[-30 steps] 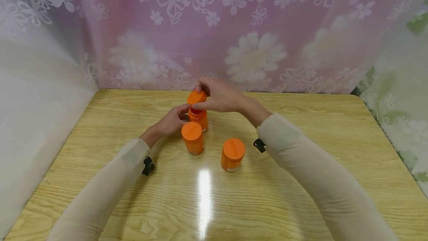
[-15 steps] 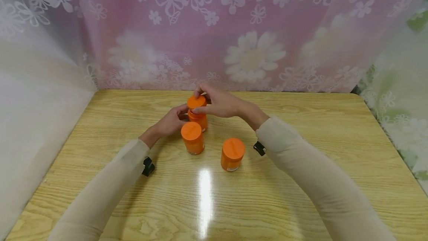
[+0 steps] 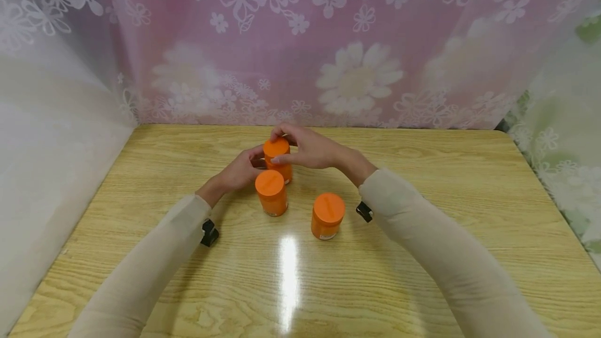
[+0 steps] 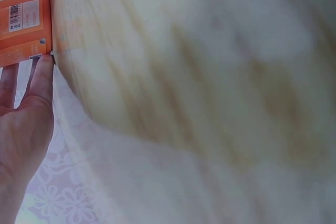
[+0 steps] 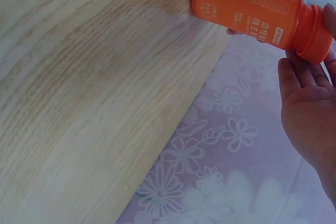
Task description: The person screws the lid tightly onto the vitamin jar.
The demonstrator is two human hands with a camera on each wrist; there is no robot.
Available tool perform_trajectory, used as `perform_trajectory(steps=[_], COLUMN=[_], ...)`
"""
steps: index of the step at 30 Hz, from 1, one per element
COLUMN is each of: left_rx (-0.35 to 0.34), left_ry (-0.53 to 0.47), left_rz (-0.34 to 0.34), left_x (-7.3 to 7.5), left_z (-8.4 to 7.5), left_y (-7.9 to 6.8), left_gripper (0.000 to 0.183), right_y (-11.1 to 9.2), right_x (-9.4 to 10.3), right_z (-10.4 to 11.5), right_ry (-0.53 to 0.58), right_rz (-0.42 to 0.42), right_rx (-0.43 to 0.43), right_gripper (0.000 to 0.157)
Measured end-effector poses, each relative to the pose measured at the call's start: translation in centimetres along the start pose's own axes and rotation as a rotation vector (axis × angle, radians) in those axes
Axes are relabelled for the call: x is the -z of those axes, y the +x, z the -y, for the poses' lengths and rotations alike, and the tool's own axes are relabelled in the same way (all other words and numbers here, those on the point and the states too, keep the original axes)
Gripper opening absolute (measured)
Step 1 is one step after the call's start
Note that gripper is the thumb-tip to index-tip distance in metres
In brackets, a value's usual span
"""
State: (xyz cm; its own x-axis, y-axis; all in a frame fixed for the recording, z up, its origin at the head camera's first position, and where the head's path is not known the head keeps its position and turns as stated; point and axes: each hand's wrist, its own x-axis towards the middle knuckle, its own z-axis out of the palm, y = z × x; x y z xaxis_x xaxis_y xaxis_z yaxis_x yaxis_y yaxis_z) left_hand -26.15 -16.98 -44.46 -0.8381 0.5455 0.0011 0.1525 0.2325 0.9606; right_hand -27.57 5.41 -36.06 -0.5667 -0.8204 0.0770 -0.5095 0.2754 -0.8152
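The rear orange plastic jar (image 3: 284, 172) stands upright on the table, its printed label (image 5: 260, 17) showing in the right wrist view. My left hand (image 3: 238, 170) grips its body from the left, fingers partly hidden behind a nearer jar. From the right, my right hand (image 3: 313, 149) holds the orange screw lid (image 3: 276, 147) over the jar's mouth, thumb at the near side and fingers at the far side. At the jar's neck the lid (image 5: 316, 35) sits level in the right wrist view. The left wrist view catches an orange jar (image 4: 23, 19) with a barcode above my fingers.
Just in front of the rear jar stands a second orange lidded jar (image 3: 271, 193). A third lidded jar (image 3: 327, 217) is nearer and to the right. The wood-grain table (image 3: 399, 270) ends at a pink floral curtain (image 3: 281, 67), with pale cloth on both sides.
My right hand has lowered the lid from a tilt above the rear jar's open mouth down onto its neck. The left hand keeps its grip, and the other jars stay put.
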Motion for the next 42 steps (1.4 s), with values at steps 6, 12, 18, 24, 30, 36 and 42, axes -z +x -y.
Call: perform_trajectory(steps=[6, 12, 18, 24, 30, 36, 42], left_rx=[0.007, 0.005, 0.003, 0.003, -0.009, 0.006, 0.003], left_ry=[-0.021, -0.023, -0.027, -0.034, -0.037, -0.006, 0.001], left_rz=[-0.002, 0.007, 0.005, 0.010, 0.021, 0.010, 0.005], left_x=[0.0, 0.0, -0.1, -0.1, 0.0, 0.0, -0.1], left_z=[0.0, 0.0, -0.1, -0.2, -0.2, -0.1, -0.3], left_y=[0.0, 0.0, 0.1, -0.1, -0.2, -0.2, -0.1], left_gripper=[0.051, 0.053, 0.051, 0.053, 0.051, 0.047, 0.050], right_y=[-0.1, -0.1, 0.0, 0.4, 1.3, 2.8, 3.5], right_x=[-0.2, -0.3, 0.3, 1.8, 2.8, 2.2, 1.8], right_z=[-0.1, -0.2, 0.3, 2.2, 4.6, 6.0, 6.5], right_ry=[0.001, 0.000, -0.161, -0.272, -0.503, -0.645, -0.668], right_rz=[-0.007, -0.018, 0.003, 0.071, 0.203, 0.360, 0.386], right_rx=[-0.013, -0.027, -0.052, -0.138, -0.148, -0.252, -0.306], right_gripper=[0.033, 0.032, 0.037, 0.045, 0.045, 0.053, 0.050])
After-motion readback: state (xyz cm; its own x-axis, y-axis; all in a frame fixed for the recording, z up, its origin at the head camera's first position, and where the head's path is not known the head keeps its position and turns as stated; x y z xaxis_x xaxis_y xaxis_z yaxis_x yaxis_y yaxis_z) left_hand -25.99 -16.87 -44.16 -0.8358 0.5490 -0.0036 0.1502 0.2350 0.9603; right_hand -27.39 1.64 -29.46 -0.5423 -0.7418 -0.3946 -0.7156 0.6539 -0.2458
